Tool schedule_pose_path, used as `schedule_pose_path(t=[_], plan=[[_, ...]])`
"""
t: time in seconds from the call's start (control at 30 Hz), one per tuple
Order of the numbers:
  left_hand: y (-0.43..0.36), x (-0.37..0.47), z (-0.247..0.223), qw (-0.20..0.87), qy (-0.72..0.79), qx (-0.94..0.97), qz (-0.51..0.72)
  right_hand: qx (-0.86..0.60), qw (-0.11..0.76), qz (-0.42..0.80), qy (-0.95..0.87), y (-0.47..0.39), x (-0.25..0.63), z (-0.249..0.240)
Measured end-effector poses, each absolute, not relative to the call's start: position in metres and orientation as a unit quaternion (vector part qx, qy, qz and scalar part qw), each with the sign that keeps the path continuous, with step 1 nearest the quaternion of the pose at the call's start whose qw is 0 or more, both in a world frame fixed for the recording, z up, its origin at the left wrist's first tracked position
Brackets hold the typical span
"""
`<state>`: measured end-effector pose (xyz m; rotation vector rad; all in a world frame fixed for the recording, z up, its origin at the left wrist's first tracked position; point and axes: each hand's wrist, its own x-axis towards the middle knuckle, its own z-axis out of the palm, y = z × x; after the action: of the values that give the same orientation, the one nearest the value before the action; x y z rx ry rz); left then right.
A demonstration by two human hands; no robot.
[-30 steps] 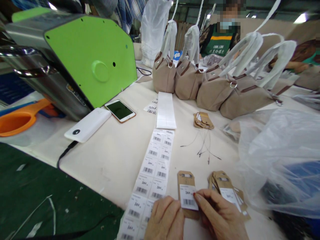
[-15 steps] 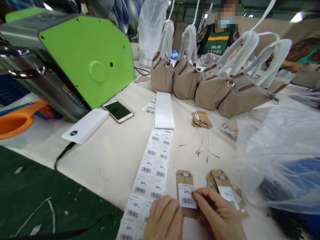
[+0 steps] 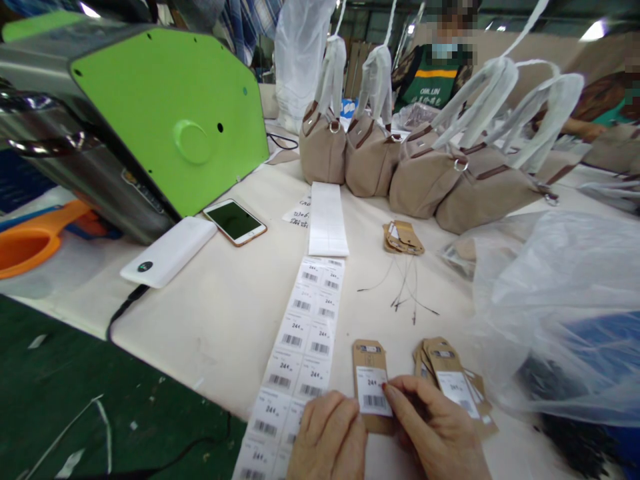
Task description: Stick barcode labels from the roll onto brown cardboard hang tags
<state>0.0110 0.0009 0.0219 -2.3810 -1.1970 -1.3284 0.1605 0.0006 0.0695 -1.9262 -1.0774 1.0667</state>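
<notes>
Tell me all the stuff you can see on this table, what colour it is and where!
kraft tag: one, brown with a white barcode sticker, under both hands
tag pile: one stack, brown, right of that tag
sticker strip: one, white with barcodes, middle front
far tags: small brown stack with thin strings, mid table
handbags: four, beige, handles wrapped white, back row
phone: one, dark screen, left
power bank: one, white, beside phone
machine: one, green and grey, left
plastic bag: one, clear, right
left hand: touching the tag's left edge
right hand: fingertip pressing the sticker
</notes>
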Motion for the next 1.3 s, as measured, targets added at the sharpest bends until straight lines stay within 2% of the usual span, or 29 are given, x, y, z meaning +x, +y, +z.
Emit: schedule_pose_path(t=[0.27, 0.4, 0.57, 1.03, 1.13, 1.3], plan=[[0.001, 0.010, 0.019, 0.095, -0.397, -0.802, -0.436, -0.733, 0.378, 0.351, -0.444, 0.003, 0.157, 0.072], [0.002, 0.012, 0.018, 0.096, -0.393, -0.811, -0.423, -0.741, 0.359, 0.341, -0.452, 0.003, 0.156, 0.073], [0.003, 0.024, 0.013, 0.095, -0.421, -0.748, -0.504, -0.746, 0.338, 0.322, -0.475, 0.003, 0.156, 0.073], [-0.002, 0.023, 0.005, 0.053, -0.410, -0.760, -0.501, -0.752, 0.228, 0.258, -0.562, 0.012, 0.168, 0.071], [-0.002, 0.021, 0.004, 0.050, -0.405, -0.766, -0.497, -0.729, 0.234, 0.182, -0.617, 0.006, 0.170, 0.064], [-0.001, 0.019, 0.009, 0.052, -0.396, -0.770, -0.497, -0.559, 0.281, -0.086, -0.775, -0.007, 0.170, 0.049]])
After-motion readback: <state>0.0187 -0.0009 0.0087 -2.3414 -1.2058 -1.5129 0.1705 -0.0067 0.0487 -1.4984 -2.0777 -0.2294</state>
